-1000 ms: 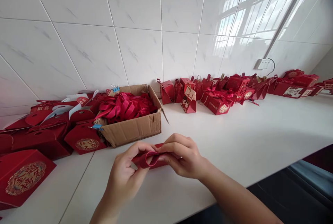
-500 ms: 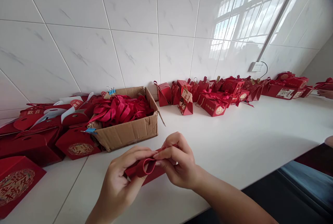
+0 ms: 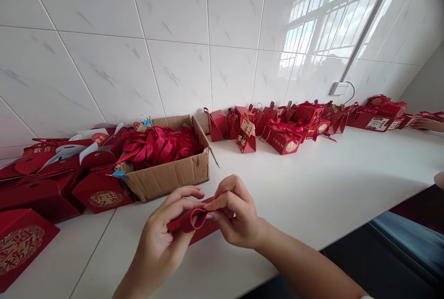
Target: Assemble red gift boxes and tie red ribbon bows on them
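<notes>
both hands, left hand (image 3: 163, 239) and right hand (image 3: 236, 218), pinch a flat red box blank (image 3: 194, 225) above the bench's (image 3: 312, 188) near edge, curling one flap; it looks barely begun, unlike the finished boxes (image 3: 284, 137) along the back edge.

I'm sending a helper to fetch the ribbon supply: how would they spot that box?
Start at the white counter along the tiled wall. Left of centre sits a cardboard box, heaped with red ribbons. It is the only brown, open box; its neighbours are red.
</notes>
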Tool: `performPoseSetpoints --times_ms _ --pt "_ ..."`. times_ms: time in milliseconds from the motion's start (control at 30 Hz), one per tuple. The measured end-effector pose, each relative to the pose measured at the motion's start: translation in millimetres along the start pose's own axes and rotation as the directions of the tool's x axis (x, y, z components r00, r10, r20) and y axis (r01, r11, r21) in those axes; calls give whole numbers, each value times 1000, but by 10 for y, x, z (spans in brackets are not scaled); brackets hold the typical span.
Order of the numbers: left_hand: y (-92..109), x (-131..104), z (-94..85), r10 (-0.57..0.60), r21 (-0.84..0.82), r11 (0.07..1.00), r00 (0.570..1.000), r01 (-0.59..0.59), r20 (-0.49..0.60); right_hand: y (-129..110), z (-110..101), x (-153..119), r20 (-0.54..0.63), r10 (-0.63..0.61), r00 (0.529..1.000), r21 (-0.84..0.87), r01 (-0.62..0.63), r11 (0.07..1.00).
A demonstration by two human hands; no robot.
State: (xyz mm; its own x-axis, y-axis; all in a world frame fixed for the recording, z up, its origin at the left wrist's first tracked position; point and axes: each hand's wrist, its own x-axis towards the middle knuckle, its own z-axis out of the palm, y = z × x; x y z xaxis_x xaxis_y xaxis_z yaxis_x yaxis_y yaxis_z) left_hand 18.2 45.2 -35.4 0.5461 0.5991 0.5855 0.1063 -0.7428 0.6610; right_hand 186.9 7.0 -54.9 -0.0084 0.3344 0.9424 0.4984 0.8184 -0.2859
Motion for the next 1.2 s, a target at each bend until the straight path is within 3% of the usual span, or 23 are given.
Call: performPoseSetpoints --times_ms 467,667,733,833,1000,1067,1200 --pt "-3 29 7 -72 -74 995 997 72 5 33 -19 17 11 23 1000 20 -24 1000" --pt "-41 79 35 -159 -105 983 985 151 -68 136 -115 162 190 106 976 168 -139 976" --pt "-52 88 45 -171 -126 979 982 161 -78 162 -181 170 291 200 935 180 -259 949" --pt "-59 84 59 -188 -161 972 976 169 -107 198 -316 83 440 383 812 101 -469 877" --pt "-49 56 93 -161 -240 960 985 142 -61 212 -503 -196 574 516 636 -108 -566 817" --pt "-47 50 123 -173 -275 949 984 157 -37 182 -536 -293 598 541 591 -128 -596 793" --pt "-90 43 169 -219 -277 937 976 213 7 111 -596 -437 548 627 554 -153 -671 726"
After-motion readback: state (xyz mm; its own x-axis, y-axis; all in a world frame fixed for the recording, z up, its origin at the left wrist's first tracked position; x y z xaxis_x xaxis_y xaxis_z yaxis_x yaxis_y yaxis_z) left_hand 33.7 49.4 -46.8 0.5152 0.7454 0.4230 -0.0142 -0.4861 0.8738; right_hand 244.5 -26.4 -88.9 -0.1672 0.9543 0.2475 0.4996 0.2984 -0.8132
